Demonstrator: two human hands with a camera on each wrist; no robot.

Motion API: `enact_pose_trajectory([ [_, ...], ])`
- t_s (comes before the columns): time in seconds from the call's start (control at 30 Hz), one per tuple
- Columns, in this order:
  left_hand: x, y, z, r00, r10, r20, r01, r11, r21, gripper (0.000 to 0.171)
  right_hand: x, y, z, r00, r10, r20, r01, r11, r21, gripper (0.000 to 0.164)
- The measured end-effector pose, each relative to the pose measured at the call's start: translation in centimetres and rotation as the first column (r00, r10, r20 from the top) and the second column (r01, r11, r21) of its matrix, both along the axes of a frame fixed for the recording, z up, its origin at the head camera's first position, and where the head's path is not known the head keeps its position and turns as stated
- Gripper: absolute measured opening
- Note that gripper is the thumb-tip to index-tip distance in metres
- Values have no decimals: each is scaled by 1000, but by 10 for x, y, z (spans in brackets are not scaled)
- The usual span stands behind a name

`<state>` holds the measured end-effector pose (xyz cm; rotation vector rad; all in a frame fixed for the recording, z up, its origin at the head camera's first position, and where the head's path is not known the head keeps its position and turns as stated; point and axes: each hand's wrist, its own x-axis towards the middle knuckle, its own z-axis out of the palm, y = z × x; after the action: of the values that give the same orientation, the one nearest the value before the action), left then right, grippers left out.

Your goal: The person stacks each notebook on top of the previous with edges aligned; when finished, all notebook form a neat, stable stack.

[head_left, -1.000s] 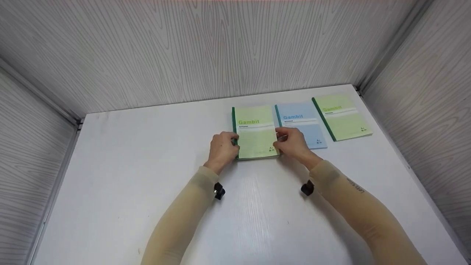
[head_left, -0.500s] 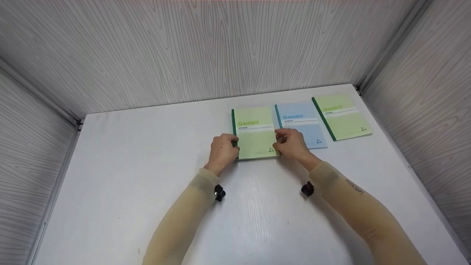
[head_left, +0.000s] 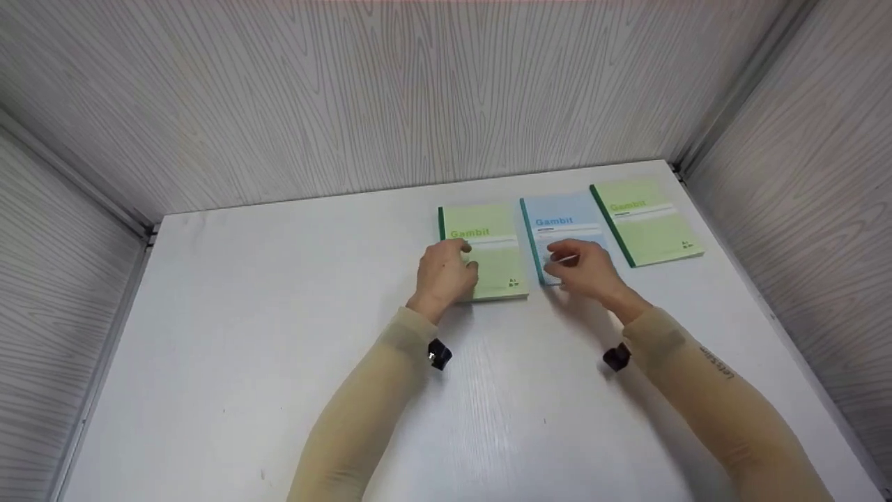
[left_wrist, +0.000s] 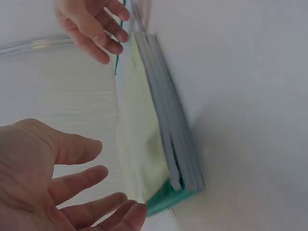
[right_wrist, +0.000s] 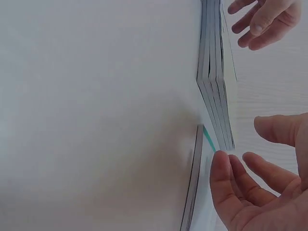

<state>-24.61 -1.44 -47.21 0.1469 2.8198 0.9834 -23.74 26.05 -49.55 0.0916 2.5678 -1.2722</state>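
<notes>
A stack of several notebooks with a light green "Gambit" cover on top (head_left: 498, 272) lies on the table, its layered page edges (right_wrist: 211, 57) facing the right wrist view. Over its left side hovers my left hand (head_left: 444, 273), thumb and fingers parted with nothing between them. To the right of the stack lies a blue notebook (head_left: 561, 209) with a teal spine. My right hand (head_left: 589, 270) is above the blue notebook's lower part and covers some of it, fingers loosely bent and holding nothing. In the left wrist view the stack's page edges (left_wrist: 166, 106) run roughly even.
A second light green notebook (head_left: 654, 233) with a dark green spine lies farther right, slightly turned. Wood-grain panels (head_left: 390, 90) stand behind and at both sides of the white table (head_left: 279, 293). Each wrist wears a small black device (head_left: 440, 354).
Both hands have let go of the green stack's side edges. The left hand has risen and shifted right over the cover; the right hand has moved right over the blue notebook.
</notes>
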Motion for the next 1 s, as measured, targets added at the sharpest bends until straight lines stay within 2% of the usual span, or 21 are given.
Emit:
enact_pose_trajectory([
  [0.13,2,30,11,994,-54,95,42,991,127,38,-2,30,8,999,13,31,-14,999,37,53],
  [0.3,6,70,13,978,-111,177,57,957,285,38,-7,67,15,996,-3,90,-3,998,65,59],
  [0.43,9,99,11,970,-74,231,-11,938,345,42,-13,88,18,988,-47,147,44,999,25,64],
  [0.53,9,116,8,953,-45,301,-73,927,367,51,-17,95,19,981,-66,184,76,996,-47,67],
  [0.63,9,126,3,928,-45,371,-103,923,370,63,-18,98,17,972,-60,225,86,990,-108,69],
  [0.7,2,132,-10,921,-38,388,-111,928,356,68,-18,98,15,966,-53,252,90,986,-139,69],
  [0.8,1,133,-13,910,-22,414,-145,918,369,73,-19,98,13,962,-41,272,87,983,-161,71],
  [0.87,3,133,-12,908,-6,420,-178,900,398,75,-19,98,13,962,-34,272,83,982,-171,71],
  [0.93,10,130,1,897,2,442,-220,870,442,77,-19,100,14,962,-29,271,77,983,-169,72],
  [1.0,12,130,6,889,17,458,-258,845,468,77,-18,102,15,961,-24,275,72,984,-163,72],
])
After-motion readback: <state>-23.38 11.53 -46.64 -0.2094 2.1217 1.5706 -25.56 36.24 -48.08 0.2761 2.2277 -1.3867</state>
